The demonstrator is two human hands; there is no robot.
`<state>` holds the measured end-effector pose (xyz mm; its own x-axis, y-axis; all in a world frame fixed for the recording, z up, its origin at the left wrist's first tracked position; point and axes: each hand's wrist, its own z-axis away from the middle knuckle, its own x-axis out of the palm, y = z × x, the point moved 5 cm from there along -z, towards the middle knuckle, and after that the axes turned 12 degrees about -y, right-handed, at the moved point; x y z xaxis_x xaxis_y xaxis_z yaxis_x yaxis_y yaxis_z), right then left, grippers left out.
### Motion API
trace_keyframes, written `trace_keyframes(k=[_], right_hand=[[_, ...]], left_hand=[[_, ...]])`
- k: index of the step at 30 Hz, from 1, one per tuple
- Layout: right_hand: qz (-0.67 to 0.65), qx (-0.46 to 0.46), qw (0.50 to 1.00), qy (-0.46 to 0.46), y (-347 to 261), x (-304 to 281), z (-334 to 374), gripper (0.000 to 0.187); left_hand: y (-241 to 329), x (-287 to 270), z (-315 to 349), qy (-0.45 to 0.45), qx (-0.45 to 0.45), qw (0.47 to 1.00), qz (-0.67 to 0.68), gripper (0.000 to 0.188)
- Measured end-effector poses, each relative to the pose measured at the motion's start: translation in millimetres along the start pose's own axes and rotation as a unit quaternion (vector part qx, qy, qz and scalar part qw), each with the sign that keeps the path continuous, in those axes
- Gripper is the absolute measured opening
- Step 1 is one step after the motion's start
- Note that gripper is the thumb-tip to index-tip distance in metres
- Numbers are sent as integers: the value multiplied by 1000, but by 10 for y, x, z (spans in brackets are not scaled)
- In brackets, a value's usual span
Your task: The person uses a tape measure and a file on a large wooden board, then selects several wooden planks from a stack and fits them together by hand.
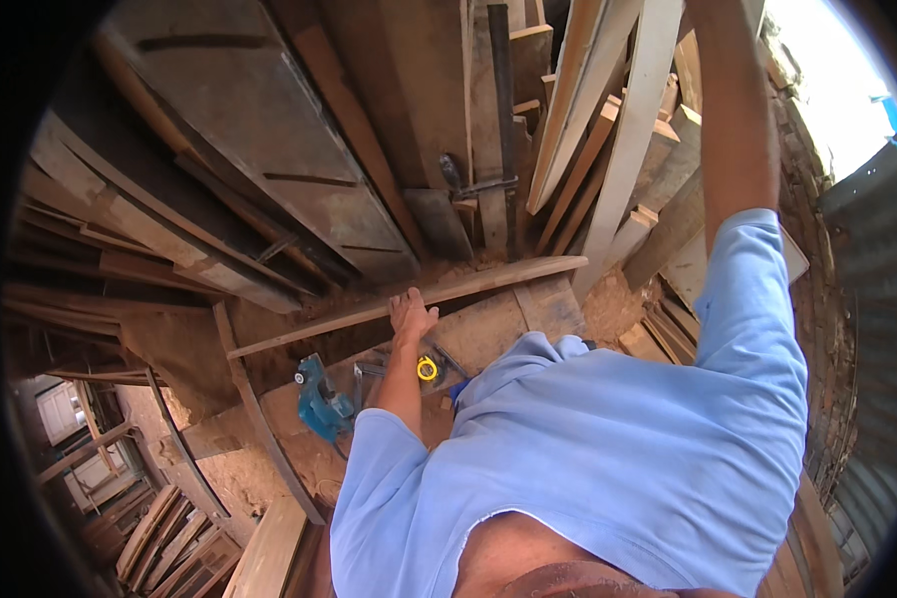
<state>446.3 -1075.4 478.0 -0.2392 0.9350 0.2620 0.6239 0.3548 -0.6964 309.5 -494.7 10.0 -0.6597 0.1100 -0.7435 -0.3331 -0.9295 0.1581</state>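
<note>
My left hand (410, 314) rests on a long narrow wooden board (498, 278), its thumb apart from the fingers and the fingertips at the board's far edge. The board lies across the workbench (478, 334) in front of me. Close to my left forearm are a teal power tool (321, 402), which looks like an electric planer, and a yellow, ring-shaped thing (427, 368) that may be a tape measure. My right arm (738, 130) stretches up and away past the top edge, so the right hand is out of the picture.
Tall planks (633, 130) lean upright at the far right, beside a brick wall (817, 299). Large dark boards (269, 140) stand at the far left. A clamp-like metal tool (473, 184) is among the upright boards. More timber (164, 538) is stacked at the lower left.
</note>
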Motion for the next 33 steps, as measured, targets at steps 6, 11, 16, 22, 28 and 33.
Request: trace_keyframes(k=[6,11,16,22,28,33], right_hand=[[639,247,706,178,532,-176,1183,58],[594,332,665,309,650,-767,2227,49],[613,474,546,320,845,-1218,2960,72],[647,453,499,356,999,-1185,2818,87],[639,445,488,394,1054,-1480,2427,101],[636,381,563,365,1100,-1741,2533,91]], left_hand=[[-12,34,-118,4,9,1000,-5,59],[48,17,-118,-20,-2,1000,-7,59],[52,-28,-60,-33,-22,999,-4,59],[70,-44,-55,-56,-51,997,-2,67],[126,-56,-53,-69,-68,995,2,71],[324,-259,-33,-51,-66,996,-14,71]])
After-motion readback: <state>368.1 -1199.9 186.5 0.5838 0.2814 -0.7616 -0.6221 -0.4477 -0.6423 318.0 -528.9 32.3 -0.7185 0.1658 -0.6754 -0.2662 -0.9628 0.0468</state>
